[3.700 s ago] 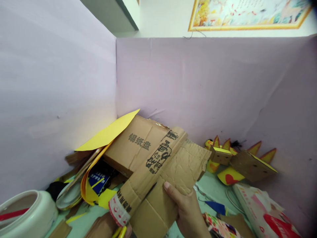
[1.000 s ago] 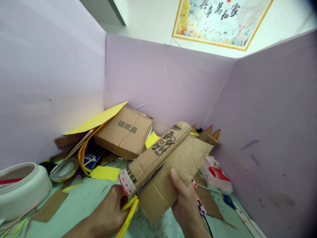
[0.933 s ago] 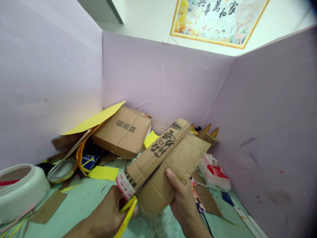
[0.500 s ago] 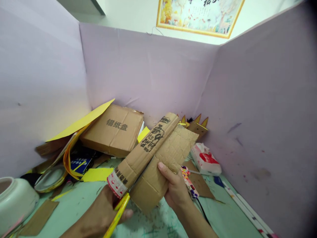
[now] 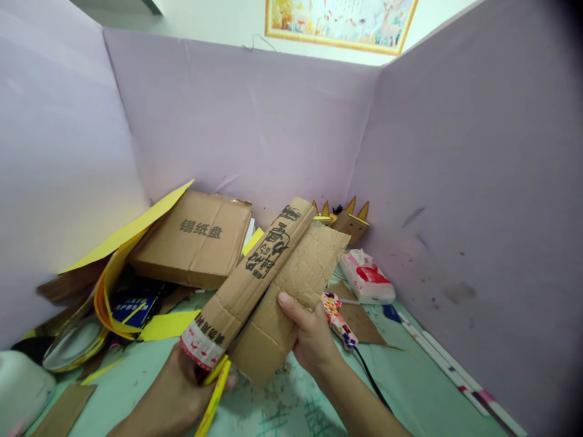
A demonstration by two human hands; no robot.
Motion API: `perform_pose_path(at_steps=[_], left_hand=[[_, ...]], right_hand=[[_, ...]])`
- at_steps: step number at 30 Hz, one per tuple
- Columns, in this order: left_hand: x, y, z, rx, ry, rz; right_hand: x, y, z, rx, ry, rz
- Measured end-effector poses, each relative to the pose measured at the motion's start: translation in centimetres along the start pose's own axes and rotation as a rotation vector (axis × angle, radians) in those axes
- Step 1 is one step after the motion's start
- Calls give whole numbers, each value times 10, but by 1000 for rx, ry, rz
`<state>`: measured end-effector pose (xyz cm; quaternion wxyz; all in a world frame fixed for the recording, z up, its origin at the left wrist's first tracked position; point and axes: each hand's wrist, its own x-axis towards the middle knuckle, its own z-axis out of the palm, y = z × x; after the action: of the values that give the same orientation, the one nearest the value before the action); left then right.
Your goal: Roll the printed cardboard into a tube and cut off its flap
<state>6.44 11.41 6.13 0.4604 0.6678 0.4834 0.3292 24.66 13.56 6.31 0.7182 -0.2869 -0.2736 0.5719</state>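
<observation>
A brown cardboard piece is held up in front of me, slanting to the upper right. Its left part, with black writing and a red-and-white label, is bent over; a dark gap separates it from the plain right panel. My right hand grips the panel's right edge, thumb on top. At the lower left end, my left hand is closed round the cardboard from below, most fingers hidden. A thin yellow thing, forked near the cardboard, crosses in front of my left thumb; its kind is unclear.
Behind on the left are a cardboard box, yellow sheets and a roll of tape. To the right lie a patterned glue gun with a black cord, a tissue pack and white sticks. Lilac panels enclose the table.
The view has swung slightly to the right, so everything sits further left in it. Both hands keep their hold on the cardboard, which is in nearly the same pose.
</observation>
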Motion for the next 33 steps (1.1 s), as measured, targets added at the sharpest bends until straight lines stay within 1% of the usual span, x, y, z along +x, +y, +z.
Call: perform_pose_path(at_steps=[3, 7, 10, 14, 17, 19, 21, 23, 29, 31, 33], left_hand=[[-3, 3, 0, -21, 43, 5], [-6, 10, 3, -138, 107, 11], [-5, 8, 4, -188, 115, 8], [-1, -2, 3, -166, 71, 8], [2, -8, 0, -141, -17, 46], [2, -11, -2, -128, -56, 59], [2, -12, -3, -79, -68, 62], [1, -10, -4, -18, -78, 58], [-4, 0, -12, 80, -126, 25], [-7, -4, -16, 127, -114, 4], [-9, -16, -19, 140, -113, -18]], right_hand=[[0, 1, 0, 20, -26, -4], [0, 1, 0, 22, -25, -6], [-1, 2, 0, 18, -19, -7], [-1, -3, 1, -6, 1, -10], [1, -13, 2, 10, 1, 9], [4, -20, 2, 30, 74, 36], [7, -23, 2, 39, 164, 61], [9, -24, 2, 35, 202, 69], [10, -22, -2, -16, 227, 48], [9, -23, -2, 1, 196, 44], [8, -24, -1, 15, 149, 29]])
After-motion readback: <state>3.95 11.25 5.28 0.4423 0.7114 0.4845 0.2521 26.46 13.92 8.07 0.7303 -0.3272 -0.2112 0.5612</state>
